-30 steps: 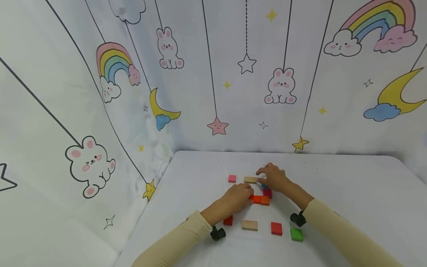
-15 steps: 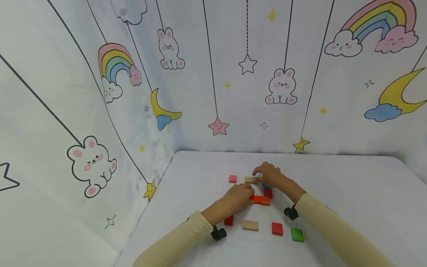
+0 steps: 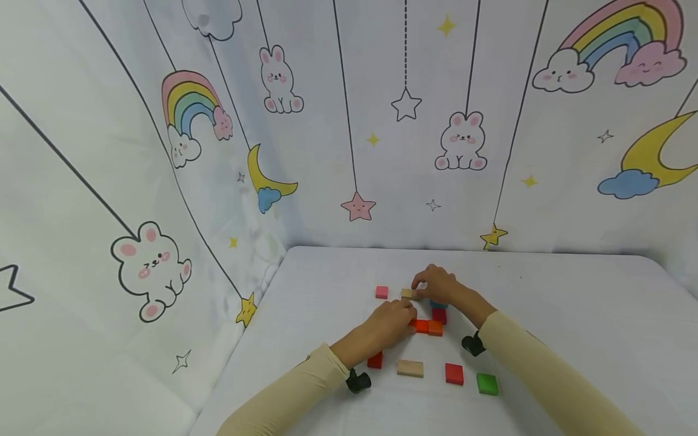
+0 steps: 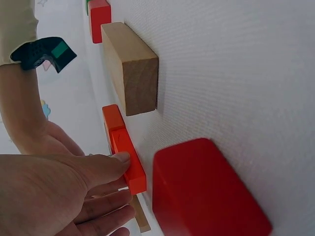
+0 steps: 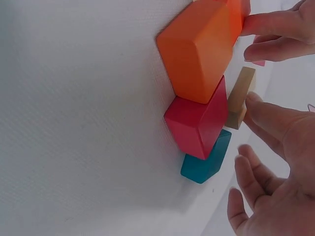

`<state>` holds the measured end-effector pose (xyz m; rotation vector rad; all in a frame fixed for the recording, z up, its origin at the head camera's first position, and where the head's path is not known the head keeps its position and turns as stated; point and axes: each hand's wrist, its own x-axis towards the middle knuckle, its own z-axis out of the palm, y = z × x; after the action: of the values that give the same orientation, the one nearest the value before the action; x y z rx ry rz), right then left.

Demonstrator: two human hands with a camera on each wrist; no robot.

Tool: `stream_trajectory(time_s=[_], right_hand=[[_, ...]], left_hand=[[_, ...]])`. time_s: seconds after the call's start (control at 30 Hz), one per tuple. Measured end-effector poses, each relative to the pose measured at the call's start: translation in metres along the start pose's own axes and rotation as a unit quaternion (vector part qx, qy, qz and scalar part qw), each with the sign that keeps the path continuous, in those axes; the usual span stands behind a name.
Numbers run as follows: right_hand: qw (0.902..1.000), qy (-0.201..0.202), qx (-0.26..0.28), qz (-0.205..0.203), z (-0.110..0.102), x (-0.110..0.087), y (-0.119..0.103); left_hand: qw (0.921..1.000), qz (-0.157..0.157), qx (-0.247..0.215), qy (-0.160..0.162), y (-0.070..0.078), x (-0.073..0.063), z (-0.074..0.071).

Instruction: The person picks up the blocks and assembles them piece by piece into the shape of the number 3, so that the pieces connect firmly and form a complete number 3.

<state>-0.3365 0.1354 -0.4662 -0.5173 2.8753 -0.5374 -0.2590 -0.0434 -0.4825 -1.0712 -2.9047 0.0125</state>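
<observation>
My left hand (image 3: 388,321) pinches a red-orange block (image 4: 133,169), its thumb lying on the near face. An orange block (image 3: 435,328) touches that block's right end. Behind it come a crimson block (image 5: 194,123) and a teal block (image 5: 206,160), in a touching row that leads away from me. At the far side my right hand (image 3: 443,287) holds the right end of a flat wooden block (image 5: 241,96) between thumb and finger, its other fingers loosely bent. Part of the teal block is hidden behind the right hand in the head view. A pink block (image 3: 382,292) lies left of the wooden one.
Nearer to me on the white table (image 3: 572,315) lie a red block (image 3: 374,360), a second wooden block (image 3: 410,368), another red block (image 3: 454,373) and a green block (image 3: 488,384). A patterned cloth (image 3: 322,151) hangs behind and at the left.
My right hand has shifted slightly left, onto the end of the far wooden block, showing more of the teal block. The left hand keeps its place. The head view has drifted a little.
</observation>
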Motion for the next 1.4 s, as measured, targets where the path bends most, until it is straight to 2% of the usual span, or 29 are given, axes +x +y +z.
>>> stream_trajectory(time_s=[0.43,1.4], right_hand=[[0.9997,-0.015,0.003,-0.021,-0.007,0.001,-0.001],[0.9988,-0.049,0.009,-0.004,-0.012,-0.004,0.012]], left_hand=[[0.9999,0.007,0.011,0.003,0.001,0.000,-0.002],[1.0000,-0.001,0.000,0.003,0.002,-0.002,-0.002]])
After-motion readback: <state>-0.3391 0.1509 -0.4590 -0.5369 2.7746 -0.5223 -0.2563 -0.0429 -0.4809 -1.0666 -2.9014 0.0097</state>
